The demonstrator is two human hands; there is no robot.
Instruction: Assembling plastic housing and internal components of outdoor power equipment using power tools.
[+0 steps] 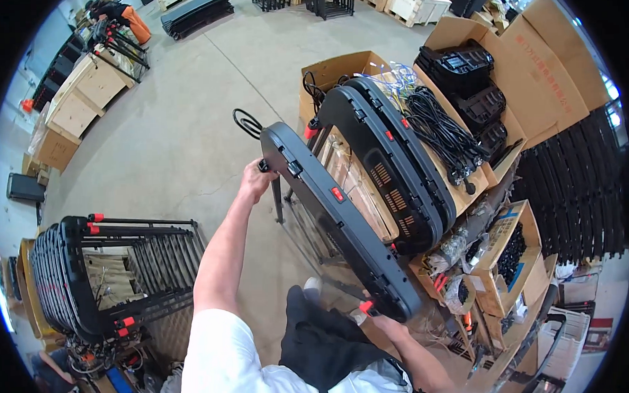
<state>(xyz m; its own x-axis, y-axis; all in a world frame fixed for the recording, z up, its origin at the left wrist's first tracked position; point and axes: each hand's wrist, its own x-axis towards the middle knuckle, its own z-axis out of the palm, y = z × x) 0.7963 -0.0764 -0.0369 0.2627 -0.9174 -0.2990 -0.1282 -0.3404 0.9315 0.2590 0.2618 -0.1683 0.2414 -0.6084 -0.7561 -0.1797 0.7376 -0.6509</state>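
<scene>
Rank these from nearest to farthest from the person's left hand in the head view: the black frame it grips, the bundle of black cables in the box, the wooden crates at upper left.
1. Black frame, gripped by the left hand.
2. Black cables, right, in the cardboard box.
3. Wooden crates, far upper left.

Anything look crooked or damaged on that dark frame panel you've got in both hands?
No damage shows. The dark frame panel sits tilted, with the left hand at its upper corner and the right hand at the lower end.
</scene>
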